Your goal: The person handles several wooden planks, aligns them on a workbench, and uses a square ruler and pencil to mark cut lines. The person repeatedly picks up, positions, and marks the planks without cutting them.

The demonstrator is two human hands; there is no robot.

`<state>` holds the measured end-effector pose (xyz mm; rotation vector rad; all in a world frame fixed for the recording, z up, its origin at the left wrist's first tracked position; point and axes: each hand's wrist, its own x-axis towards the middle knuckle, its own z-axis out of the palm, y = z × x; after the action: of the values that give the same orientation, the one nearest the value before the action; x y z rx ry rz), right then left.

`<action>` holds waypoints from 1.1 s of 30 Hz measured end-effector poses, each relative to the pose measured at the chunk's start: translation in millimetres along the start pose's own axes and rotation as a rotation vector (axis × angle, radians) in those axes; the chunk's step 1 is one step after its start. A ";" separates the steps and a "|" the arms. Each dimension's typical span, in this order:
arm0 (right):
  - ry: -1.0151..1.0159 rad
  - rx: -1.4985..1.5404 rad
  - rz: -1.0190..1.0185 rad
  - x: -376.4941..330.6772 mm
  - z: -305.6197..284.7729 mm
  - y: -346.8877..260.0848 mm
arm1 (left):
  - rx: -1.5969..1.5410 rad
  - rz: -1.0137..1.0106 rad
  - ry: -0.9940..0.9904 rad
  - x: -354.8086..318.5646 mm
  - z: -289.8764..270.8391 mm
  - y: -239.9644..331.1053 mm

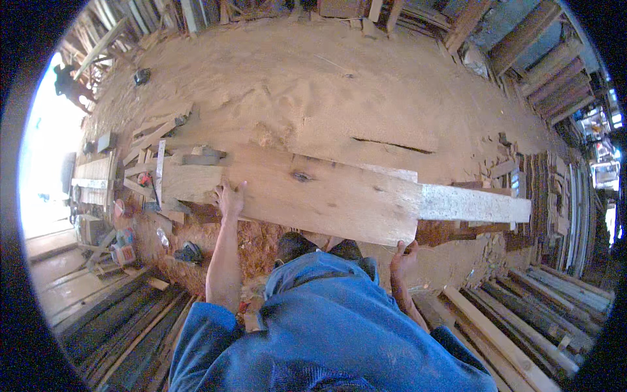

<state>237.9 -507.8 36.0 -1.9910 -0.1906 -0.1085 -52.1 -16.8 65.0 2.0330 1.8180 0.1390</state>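
Observation:
A wide brown wooden board [326, 199] with a dark knot lies across in front of me, its right end tilted toward my body. My left hand [230, 199] rests on the board's left part near its near edge, fingers spread over the top face. At the near right corner, my right hand [403, 257] grips the board's edge, with some fingers hidden. Beneath the board's right end, a whitish beam [477, 203] sticks out to the right. A paler wooden piece [191, 183] shows at the board's left end.
Sawdust covers the ground [215, 72] beyond the board. Offcuts and a small red tool [144, 179] lie at the left. Stacked timber [516, 326] stands at the near right, more planks [124, 333] at the near left. Upright boards [555, 72] lean at the far right.

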 end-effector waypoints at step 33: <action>-0.941 0.263 0.565 -56.1 75.6 -99.7 | -0.093 0.026 -0.318 -255.0 5.7 69.5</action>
<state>163.7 -403.4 84.7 -1.6234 -0.2128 1.1643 -22.7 -270.3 134.3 1.8907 1.5608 -0.0869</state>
